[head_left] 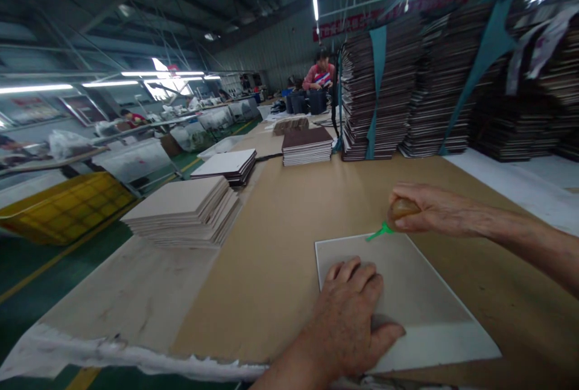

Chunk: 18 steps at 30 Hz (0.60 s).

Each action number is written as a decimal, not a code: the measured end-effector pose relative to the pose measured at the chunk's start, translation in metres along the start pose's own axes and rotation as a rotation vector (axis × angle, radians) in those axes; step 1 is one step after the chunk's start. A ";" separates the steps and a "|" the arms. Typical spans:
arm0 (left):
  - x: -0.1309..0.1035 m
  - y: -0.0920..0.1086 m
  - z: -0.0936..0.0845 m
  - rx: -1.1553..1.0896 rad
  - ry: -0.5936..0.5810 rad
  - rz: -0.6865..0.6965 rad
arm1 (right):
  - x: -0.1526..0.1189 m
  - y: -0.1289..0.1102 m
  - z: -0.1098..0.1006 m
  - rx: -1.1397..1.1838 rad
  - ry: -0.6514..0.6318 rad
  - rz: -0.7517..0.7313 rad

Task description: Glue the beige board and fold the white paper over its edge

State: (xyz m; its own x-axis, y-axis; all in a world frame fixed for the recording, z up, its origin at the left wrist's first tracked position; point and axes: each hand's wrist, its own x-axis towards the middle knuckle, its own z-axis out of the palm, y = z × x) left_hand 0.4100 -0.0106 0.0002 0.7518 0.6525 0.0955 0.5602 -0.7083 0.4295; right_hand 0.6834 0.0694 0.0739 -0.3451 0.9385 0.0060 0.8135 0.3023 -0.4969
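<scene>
A flat grey-beige panel (pixel 420 293) with thin white edges lies on the brown table covering. My left hand (pixel 346 314) rests on its left part, palm down, fingers extended and thumb out to the right. Over the panel's far edge, my right hand (pixel 420 209) is closed around a tool with a rounded amber-brown handle (pixel 404 208). A bright green piece (pixel 381 231) juts from the tool toward the panel's far edge. I cannot make out the tool's exact kind or whether its tip touches the panel.
Beige boards (pixel 181 203) are stacked on the left, with a white-topped stack (pixel 226 164) behind them. A dark-topped stack (pixel 307 146) stands farther back. Tall piles of dark panels (pixel 380 94) line the right. A yellow bin (pixel 67 203) stands beyond the left edge. A person (pixel 320 73) is at the far end.
</scene>
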 end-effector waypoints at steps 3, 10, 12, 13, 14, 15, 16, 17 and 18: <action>0.001 -0.001 0.000 -0.008 -0.014 -0.004 | -0.016 0.018 -0.007 0.017 0.031 0.070; 0.001 -0.002 -0.001 -0.018 -0.040 -0.023 | -0.050 0.046 -0.017 0.082 0.111 0.174; 0.001 -0.002 0.000 -0.017 -0.040 -0.026 | -0.056 0.049 -0.018 0.120 0.113 0.190; 0.001 -0.003 0.001 -0.018 -0.043 -0.027 | -0.059 0.051 -0.018 0.137 0.113 0.200; 0.001 -0.003 0.001 -0.019 -0.046 -0.029 | -0.060 0.052 -0.018 0.153 0.110 0.210; 0.001 -0.003 0.002 -0.022 -0.047 -0.033 | -0.062 0.053 -0.017 0.171 0.104 0.220; 0.001 -0.004 0.002 -0.024 -0.046 -0.037 | -0.062 0.054 -0.016 0.189 0.099 0.229; 0.002 -0.004 0.001 -0.026 -0.050 -0.038 | -0.063 0.054 -0.014 0.207 0.096 0.237; 0.002 -0.003 0.001 -0.027 -0.053 -0.038 | -0.063 0.054 -0.012 0.225 0.098 0.244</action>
State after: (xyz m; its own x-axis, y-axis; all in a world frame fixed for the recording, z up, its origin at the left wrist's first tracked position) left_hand 0.4100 -0.0070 -0.0021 0.7482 0.6628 0.0311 0.5794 -0.6754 0.4562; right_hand 0.7545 0.0290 0.0574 -0.0972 0.9935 -0.0584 0.7388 0.0327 -0.6731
